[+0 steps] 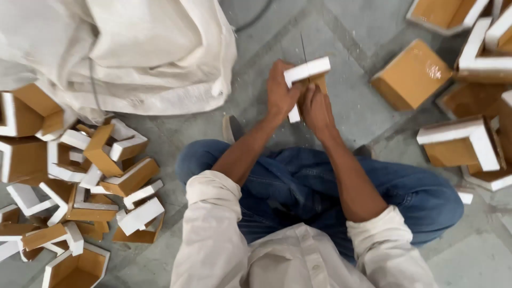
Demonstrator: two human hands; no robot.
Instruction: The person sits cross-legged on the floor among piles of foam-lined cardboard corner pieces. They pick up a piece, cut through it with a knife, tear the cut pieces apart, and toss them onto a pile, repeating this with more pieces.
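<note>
— Two hands on one piece, is that right?

— Yes. The foam corner piece (305,74), white outside and brown cardboard inside, is held up off the floor (352,112) in front of the crossed knees. The left hand (280,93) is closed around its white leg from the left; the right hand (316,109) is wrapped round it from below, fingers curled tight on the brown part.

— Is that a blade sticking up?

— A thin dark line (303,48) rises above the piece, between the hands. Whether it is a blade, and which hand holds it, I cannot tell from here.

— What lies around?

— White crumbs are scattered on the grey floor near the hands. At the floor's left edge sits a heap of cut corner pieces (101,181), white and brown, tumbled over one another. Behind it, toward the top left corner, slumps a big white sack (138,53). Along the right edge are larger brown box-like blocks (410,74) with white foam rims, some stacked. The person sits cross-legged in blue jeans (298,181) and a pale shirt (277,256).
</note>
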